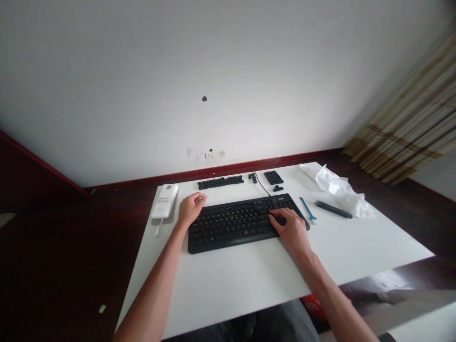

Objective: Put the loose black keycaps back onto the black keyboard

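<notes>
Keyboard (245, 222), black, lay flat on the white table (249, 280), directly under both hands. Right hand (290, 228) rested palm-down on its right end, fingers loosely curled, fingertips pressing among the keys; whether a keycap was pinched beneath them could not be told. Left hand (191, 209) sat at the keyboard's left edge, half-closed in a loose fist, thumb tucked toward the fingers, nothing visibly held.

Beyond the left hand: a row of loose keycaps (221, 182) lined up. Beyond the right hand: a smaller block of keycaps (273, 177) and a few strays beside the cable. Just right of the right hand: a blue brush (308, 210), then a dark pen-like tool (333, 209), then crumpled white tissue (338, 190). Left of the left hand: a white power bank (164, 201).

Judgement: working the keys at that end would go best with the left hand pinning the board, and force kept straight up and down, not sideways.
</notes>
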The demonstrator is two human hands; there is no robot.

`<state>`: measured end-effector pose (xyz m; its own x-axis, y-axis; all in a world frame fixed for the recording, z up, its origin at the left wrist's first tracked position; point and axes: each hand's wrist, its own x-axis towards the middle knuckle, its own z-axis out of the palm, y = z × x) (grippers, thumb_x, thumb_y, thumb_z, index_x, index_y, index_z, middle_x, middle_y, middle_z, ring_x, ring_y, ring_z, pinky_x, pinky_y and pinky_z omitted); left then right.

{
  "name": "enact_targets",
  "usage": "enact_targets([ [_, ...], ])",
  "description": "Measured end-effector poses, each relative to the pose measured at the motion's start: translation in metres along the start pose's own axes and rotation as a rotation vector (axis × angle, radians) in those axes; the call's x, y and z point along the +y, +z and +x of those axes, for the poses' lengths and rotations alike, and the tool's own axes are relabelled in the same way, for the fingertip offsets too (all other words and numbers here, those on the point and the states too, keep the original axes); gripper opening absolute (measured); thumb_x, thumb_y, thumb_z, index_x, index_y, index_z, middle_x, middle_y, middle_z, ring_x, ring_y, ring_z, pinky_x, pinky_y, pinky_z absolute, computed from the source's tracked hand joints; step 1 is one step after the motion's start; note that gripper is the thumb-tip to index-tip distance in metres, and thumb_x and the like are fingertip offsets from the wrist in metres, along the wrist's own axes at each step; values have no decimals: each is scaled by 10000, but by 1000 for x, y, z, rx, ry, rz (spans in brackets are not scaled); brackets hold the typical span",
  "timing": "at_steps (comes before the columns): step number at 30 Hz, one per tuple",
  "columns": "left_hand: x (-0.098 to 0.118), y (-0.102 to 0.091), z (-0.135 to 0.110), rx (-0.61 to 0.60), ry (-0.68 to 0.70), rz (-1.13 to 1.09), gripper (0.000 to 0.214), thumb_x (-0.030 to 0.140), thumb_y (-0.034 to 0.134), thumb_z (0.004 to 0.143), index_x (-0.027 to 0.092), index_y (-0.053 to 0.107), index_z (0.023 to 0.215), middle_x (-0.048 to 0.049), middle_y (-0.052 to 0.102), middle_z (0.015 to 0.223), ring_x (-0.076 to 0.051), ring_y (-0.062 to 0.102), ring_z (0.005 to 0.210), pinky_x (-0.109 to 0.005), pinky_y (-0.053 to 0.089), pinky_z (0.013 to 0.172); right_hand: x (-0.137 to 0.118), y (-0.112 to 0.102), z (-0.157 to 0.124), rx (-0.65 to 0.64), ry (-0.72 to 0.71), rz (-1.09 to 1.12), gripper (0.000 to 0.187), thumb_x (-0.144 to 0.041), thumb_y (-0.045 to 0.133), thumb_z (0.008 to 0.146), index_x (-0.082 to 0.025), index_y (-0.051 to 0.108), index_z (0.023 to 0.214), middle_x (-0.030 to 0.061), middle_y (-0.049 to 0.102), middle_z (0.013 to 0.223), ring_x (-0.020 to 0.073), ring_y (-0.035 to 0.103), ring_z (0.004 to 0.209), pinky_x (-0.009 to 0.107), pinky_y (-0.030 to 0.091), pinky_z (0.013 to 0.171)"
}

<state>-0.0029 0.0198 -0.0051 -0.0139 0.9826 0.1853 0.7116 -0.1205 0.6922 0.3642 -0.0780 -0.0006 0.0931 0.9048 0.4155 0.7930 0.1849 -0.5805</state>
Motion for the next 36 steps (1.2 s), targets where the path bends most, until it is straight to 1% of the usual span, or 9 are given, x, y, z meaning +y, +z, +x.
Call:
enact_targets([
  [7,-2,1,1,-8,4,-5,284,388,551,938,255,799,974,-22,777,873,-197,672,782,-270,458,737,2,3,-2,-6,-71,-48,282,-447,591,989,-216,750,956,96,752,971,280,675,917,432,546,831],
  [10,-2,2,1,-10,7,-12,289,391,547,941,250,797,974,-25,773,861,-195,666,776,-267,453,731,1,3,-4,-8,-116,-78,314,-442,547,1023,-209,754,981,97,747,960,273,669,895,423,545,813],
  [15,-2,1,-1,-10,10,-7,293,400,547,945,250,798,965,-26,777,858,-199,669,780,-271,451,733,1,0,-6,-41,-155,-105,349,-441,489,1059,-214,751,1026,107,736,993,275,658,903,429,542,829],
  [20,2,-1,-3,-10,11,4,289,397,549,940,249,797,950,-24,775,848,-197,663,769,-272,447,729,1,-4,-5,-97,-193,-139,349,-425,466,1072,-213,743,1060,107,723,1008,265,635,892,421,538,828],
  [26,2,-1,-4,-11,11,9,290,394,547,939,250,799,951,-24,771,839,-201,666,772,-272,443,719,0,-5,-3,-105,-204,-190,370,-429,442,1075,-216,743,1048,111,710,974,270,625,895,410,527,809],
  [32,0,0,-4,-7,21,10,283,385,549,937,251,798,950,-23,773,848,-198,665,763,-276,440,718,2,-9,-2,-161,-223,-245,398,-440,431,1085,-212,756,1071,95,715,969,255,618,859,397,509,795],
  [34,0,0,-4,-7,21,13,285,383,546,939,253,799,953,-22,770,842,-197,664,759,-277,438,712,2,-10,-2,-163,-231,-238,401,-436,422,1088,-213,755,1095,99,716,990,255,619,865,395,506,806],
  [36,0,0,-4,-6,21,23,283,385,550,940,256,800,959,-21,763,823,-198,662,750,-278,435,708,1,-9,-2,-157,-243,-244,407,-433,412,1088,-218,757,1067,106,711,988,257,614,857,402,500,817],
])
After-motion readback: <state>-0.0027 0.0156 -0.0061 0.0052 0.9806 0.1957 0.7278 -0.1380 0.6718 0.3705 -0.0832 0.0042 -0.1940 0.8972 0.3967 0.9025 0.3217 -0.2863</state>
